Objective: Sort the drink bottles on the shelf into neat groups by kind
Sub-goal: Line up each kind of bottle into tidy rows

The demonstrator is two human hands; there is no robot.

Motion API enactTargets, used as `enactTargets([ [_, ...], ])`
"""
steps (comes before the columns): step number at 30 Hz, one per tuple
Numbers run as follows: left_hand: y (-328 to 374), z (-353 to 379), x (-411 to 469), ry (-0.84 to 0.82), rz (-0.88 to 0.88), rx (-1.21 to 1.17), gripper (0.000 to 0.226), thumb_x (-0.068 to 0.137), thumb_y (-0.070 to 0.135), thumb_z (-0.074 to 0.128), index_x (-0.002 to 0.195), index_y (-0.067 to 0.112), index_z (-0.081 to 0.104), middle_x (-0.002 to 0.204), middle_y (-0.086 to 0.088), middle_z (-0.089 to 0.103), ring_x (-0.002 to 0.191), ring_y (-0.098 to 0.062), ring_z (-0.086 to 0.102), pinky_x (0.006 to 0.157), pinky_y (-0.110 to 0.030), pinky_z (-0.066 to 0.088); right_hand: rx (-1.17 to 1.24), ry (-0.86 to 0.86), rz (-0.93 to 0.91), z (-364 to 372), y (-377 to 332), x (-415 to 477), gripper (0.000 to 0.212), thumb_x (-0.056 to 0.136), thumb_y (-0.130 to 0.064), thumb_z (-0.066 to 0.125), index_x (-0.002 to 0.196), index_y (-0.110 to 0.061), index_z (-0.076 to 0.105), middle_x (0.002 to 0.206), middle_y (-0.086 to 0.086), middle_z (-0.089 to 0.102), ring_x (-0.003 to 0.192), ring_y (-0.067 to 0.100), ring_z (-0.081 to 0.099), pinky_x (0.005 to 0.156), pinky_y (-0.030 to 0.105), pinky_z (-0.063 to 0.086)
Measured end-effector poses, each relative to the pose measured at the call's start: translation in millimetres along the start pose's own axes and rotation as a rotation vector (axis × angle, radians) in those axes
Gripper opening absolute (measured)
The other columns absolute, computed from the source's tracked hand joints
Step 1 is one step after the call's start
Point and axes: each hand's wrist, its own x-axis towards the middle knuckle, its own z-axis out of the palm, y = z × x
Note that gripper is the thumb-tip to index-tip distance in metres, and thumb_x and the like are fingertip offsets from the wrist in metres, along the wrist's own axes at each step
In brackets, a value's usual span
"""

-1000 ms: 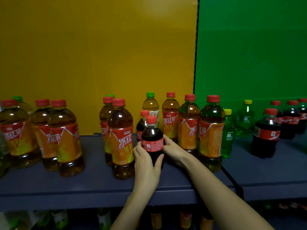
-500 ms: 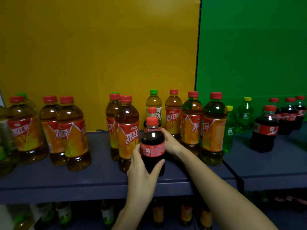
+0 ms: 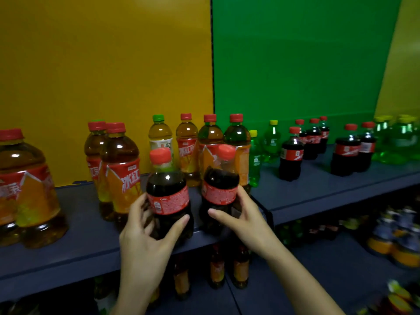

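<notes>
Flat yellow wall panel (image 3: 102,64) left; flat green wall panel (image 3: 295,64) right. Dim orange-labelled bottles (image 3: 241,270) stand on the lower tier (image 3: 318,267).

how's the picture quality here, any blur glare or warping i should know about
Head view: dim, colours muddy; the right dark cola bottle with red cap in the right hand is motion-smeared, the left dark cola bottle in the left hand sharper; glare spots on the big amber tea bottle; green plastic bottles far right are soft; the dark blue shelf tilts, likely wide-lens warp.
</notes>
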Motion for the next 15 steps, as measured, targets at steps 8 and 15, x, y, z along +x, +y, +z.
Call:
enactTargets([
  [8,24,81,-1,-0.148,0.080,-0.106,0.069,0.058,0.024,0.077,0.119,0.027,0.044,0.107,0.023,0.054,0.097,0.023,0.051,0.079,0.003,0.040,-0.059,0.190,0.017,-99,-6,-31,0.055,0.070,-0.026,0.073,0.121,-0.022,0.052,0.114,-0.014,0.066,0.109,0.001,0.059,0.087,0.013,0.045],
  [15,28,187,-12,-0.238,0.097,-0.158,0.068,0.064,0.013,0.080,0.118,0.032,0.043,0.112,0.022,0.054,0.100,0.021,0.052,0.078,0.000,0.042,-0.106,0.284,0.056,-203,14,-36,0.045,0.070,-0.019,0.073,0.110,-0.028,0.053,0.104,-0.018,0.066,0.099,-0.010,0.059,0.078,0.006,0.045],
])
